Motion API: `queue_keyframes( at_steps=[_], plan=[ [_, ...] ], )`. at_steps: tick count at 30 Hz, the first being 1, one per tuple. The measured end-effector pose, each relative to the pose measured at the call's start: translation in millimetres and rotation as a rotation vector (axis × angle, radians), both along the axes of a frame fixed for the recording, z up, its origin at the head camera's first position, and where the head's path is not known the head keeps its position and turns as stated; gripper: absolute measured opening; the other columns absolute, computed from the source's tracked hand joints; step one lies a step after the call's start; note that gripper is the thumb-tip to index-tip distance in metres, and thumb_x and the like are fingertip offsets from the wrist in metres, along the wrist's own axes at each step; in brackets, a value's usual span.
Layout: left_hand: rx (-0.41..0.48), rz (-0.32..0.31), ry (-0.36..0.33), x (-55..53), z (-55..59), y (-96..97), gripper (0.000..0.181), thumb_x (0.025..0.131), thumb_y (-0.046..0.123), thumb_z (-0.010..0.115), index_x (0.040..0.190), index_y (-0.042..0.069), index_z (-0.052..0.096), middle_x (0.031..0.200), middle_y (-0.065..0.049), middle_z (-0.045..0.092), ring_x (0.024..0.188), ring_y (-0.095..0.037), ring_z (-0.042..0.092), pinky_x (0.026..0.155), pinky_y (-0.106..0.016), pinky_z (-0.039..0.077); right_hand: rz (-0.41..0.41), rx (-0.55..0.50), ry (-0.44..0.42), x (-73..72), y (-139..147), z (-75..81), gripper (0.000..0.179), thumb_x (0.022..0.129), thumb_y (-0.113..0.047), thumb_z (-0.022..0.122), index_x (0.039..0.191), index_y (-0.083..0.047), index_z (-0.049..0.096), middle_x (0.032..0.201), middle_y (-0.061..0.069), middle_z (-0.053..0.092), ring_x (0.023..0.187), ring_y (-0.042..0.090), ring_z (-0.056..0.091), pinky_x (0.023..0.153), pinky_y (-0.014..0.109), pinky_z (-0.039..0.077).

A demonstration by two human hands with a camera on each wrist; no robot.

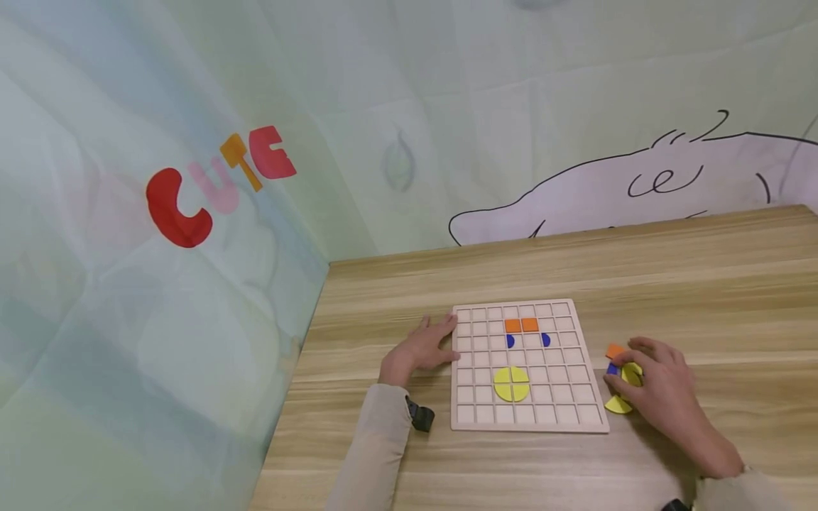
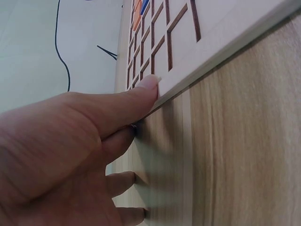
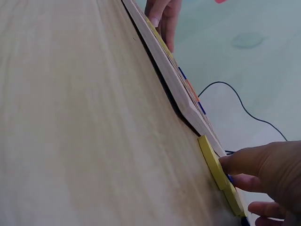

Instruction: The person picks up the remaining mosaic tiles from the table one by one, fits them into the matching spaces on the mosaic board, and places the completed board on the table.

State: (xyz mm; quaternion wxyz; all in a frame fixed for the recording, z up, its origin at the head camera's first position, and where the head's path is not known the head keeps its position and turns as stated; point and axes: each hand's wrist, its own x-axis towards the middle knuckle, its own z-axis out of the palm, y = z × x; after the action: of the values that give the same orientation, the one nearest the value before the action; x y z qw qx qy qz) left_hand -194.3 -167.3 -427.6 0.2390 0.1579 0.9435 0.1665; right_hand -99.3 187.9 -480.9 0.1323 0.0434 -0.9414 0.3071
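Observation:
A pale wooden grid board lies on the table. Set in its cells are two orange squares, two blue half-discs and several yellow quarter-discs forming a circle. My left hand steadies the board's left edge, fingers spread; in the left wrist view the thumb touches the rim. To the right of the board, my right hand pinches a small blue piece between thumb and index finger. Around it lie an orange piece and yellow pieces, partly hidden by the hand.
The wooden table meets a printed cloth backdrop at its back and left side. Red, pink and orange letters reading CUTE are on the left cloth. Black straps sit at the wrists.

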Motion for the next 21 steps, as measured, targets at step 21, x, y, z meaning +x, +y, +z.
queue_keyframes(
  at_steps=[21],
  plan=[
    [0.002,-0.001,0.006,0.1,0.1,-0.4,0.072,0.095,0.034,0.058,0.154,0.019,0.019,0.161,0.003,0.012,0.147,-0.038,0.0,0.118,-0.054,0.011,0.123,-0.103,0.101,-8.6,-18,11.7,0.022,0.073,-0.013,0.081,0.09,-0.006,0.07,0.131,0.029,0.049,0.118,0.052,0.039,0.094,0.07,0.025]
  ],
)
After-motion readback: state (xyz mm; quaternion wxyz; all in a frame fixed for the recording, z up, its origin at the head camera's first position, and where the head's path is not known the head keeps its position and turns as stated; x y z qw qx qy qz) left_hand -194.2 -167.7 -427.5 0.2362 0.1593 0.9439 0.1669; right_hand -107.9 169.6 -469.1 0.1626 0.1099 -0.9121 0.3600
